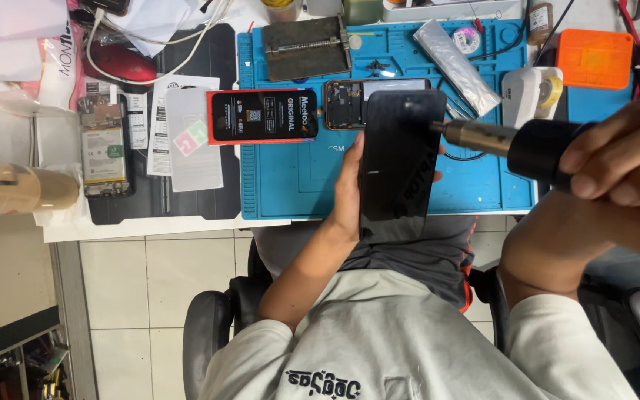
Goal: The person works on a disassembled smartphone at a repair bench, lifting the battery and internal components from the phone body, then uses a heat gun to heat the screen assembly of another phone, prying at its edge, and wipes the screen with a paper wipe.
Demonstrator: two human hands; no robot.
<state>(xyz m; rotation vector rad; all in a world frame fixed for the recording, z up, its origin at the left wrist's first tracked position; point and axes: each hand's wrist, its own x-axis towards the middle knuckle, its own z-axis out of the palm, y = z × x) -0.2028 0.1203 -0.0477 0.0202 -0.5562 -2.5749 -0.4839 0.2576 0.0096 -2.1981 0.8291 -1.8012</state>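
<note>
My left hand (348, 189) grips a black phone screen panel (398, 159) by its left edge and holds it upright over the blue work mat (298, 185). My right hand (616, 152) is closed around the black handle of a hot air tool (516, 142). The tool's metal nozzle points left and its tip sits at the panel's upper right part. Behind the panel lies an opened phone body (344, 104) with its inner parts showing.
A black and red flat box (262, 116) lies at the mat's left edge. A second opened phone (104, 152) rests on a dark pad. A metal clamp jig (305, 48), silver pouch (457, 65), orange case (594, 58), white tape dispenser (531, 92) and papers crowd the bench.
</note>
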